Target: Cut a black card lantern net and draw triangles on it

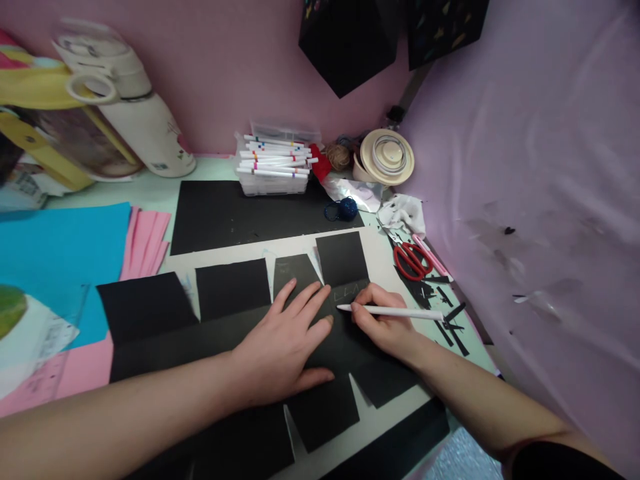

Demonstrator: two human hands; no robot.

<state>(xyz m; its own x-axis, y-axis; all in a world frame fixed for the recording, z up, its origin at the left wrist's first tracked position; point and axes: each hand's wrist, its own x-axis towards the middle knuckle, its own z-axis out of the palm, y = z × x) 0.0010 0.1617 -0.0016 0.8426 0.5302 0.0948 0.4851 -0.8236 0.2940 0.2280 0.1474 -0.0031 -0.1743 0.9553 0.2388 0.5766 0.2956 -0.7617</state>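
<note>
A cut-out piece of black paper [230, 287] with several flaps lies flat on the desk in front of me. My left hand [283, 343] rests open on its middle, fingers spread and pressing it down. My right hand [383, 320] is closed around a white pen [400, 312], whose tip touches the black paper just right of my left fingertips. Faint pale lines show on the paper above the pen tip.
Red scissors [413, 260] and black paper scraps lie to the right. A box of white markers [274, 167], twine, tape rolls [387, 157] and a white bottle [135, 113] stand at the back. Blue paper [60, 253] and pink sheets lie left. A lilac sheet covers the right wall.
</note>
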